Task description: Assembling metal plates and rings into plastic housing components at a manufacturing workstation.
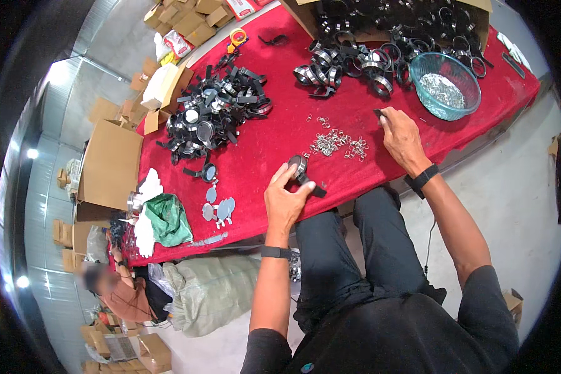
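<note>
at the near edge of the red cloth-covered desk (274, 131), our left grip (285, 201) grasps a round black-and-silver strapped piece (298, 163); our right grip (400, 138) seems to pinch a small dark object (377, 114). we're probably mid-assembly; next likely calls for steadying the piece while our right grip approaches.

On the tabletop (280, 78), a heap of strapped rings (215, 112) lies left, clips (330, 142) in the middle, a bowl (470, 95) holding loose bits (441, 90) right — a carton (298, 20) behind the clips.
</note>
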The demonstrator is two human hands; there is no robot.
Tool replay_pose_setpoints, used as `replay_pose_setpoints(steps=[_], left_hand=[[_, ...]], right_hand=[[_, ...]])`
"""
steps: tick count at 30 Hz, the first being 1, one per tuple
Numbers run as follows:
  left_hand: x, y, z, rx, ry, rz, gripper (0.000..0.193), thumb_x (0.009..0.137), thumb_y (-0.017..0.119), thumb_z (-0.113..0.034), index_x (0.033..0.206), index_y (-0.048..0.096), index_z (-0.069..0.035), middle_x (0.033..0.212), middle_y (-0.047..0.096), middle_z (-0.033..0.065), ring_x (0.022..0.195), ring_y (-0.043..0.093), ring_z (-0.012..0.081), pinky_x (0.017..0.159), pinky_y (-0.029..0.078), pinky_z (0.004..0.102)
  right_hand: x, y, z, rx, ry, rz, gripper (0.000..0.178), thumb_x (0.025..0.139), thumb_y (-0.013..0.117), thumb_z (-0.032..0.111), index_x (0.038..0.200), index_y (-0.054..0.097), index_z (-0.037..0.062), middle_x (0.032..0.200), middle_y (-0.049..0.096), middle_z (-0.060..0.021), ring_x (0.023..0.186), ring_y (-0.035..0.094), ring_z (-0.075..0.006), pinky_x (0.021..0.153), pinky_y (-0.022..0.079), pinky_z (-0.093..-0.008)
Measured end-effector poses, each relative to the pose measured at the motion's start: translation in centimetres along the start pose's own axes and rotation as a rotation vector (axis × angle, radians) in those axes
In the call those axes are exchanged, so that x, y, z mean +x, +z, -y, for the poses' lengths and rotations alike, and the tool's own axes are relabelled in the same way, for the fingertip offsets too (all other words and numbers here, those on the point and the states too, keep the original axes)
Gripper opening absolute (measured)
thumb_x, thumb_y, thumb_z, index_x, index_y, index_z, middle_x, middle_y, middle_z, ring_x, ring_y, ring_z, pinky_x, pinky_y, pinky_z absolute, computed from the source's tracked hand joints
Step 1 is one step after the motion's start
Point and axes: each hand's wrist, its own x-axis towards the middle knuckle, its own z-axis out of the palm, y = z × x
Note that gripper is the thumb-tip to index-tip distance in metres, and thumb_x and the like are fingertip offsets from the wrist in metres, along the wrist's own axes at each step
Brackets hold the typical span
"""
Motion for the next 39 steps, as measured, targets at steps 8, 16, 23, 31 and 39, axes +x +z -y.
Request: replay_pose_setpoints(steps=[8, 16, 23, 31, 39], left_hand=[[1.0, -0.2, 0.9, 0.044, 0.076, 0.091, 0.077, 0.079, 0.095, -0.017, 0.148, 0.067, 0.001, 0.164, 0.055, 0.0276, 0.148, 0.059, 0.0376, 0.125, 0.046, 0.0447], [0.9, 1.0, -0.6, 0.096, 0.149, -0.013, 0.069, 0.077, 0.096, -0.021, 0.141, 0.073, -0.006, 0.155, 0.06, 0.027, 0.138, 0.064, 0.0403, 0.12, 0.051, 0.0453], [1.2, 1.9, 0.4, 0.009, 0.202, -0.127, 0.057, 0.077, 0.094, -0.016, 0.13, 0.079, -0.003, 0.142, 0.067, 0.026, 0.126, 0.069, 0.0422, 0.109, 0.056, 0.0474], [1.3, 1.3, 0.6, -0.032, 0.241, -0.138, 0.046, 0.084, 0.076, -0.006, 0.13, 0.079, -0.002, 0.132, 0.073, 0.0268, 0.126, 0.068, 0.0422, 0.11, 0.054, 0.0457], [2.0, 1.9, 1.7, -0.029, 0.212, -0.143, 0.048, 0.082, 0.076, -0.01, 0.13, 0.081, -0.01, 0.142, 0.068, 0.0273, 0.128, 0.064, 0.045, 0.111, 0.051, 0.0513]], right_hand=[[-2.8, 2.9, 9.3, 0.223, -0.029, 0.339, 0.018, 0.102, 0.066, 0.021, 0.105, 0.07, 0.0033, 0.085, 0.072, -0.0265, 0.085, 0.073, -0.0489, 0.078, 0.057, -0.0612], [-1.6, 7.1, 12.0, 0.016, -0.187, 0.562, 0.027, 0.088, 0.071, 0.021, 0.103, 0.075, -0.0005, 0.084, 0.076, -0.0289, 0.084, 0.078, -0.0468, 0.078, 0.061, -0.0567], [-0.8, 8.5, 12.6, -0.045, -0.254, 0.651, 0.03, 0.093, 0.068, 0.021, 0.105, 0.068, -0.0066, 0.084, 0.073, -0.032, 0.084, 0.075, -0.0514, 0.08, 0.06, -0.0594], [-0.1, 9.4, 15.6, -0.273, -0.344, 0.604, 0.034, 0.093, 0.074, 0.034, 0.088, 0.077, 0.0006, 0.079, 0.076, -0.0265, 0.078, 0.079, -0.0429, 0.075, 0.064, -0.0538], [0.6, 9.9, 15.7, -0.282, -0.463, 0.569, 0.026, 0.086, 0.071, 0.026, 0.073, 0.078, 0.0044, 0.073, 0.073, -0.0263, 0.069, 0.076, -0.0439, 0.068, 0.062, -0.0538]])
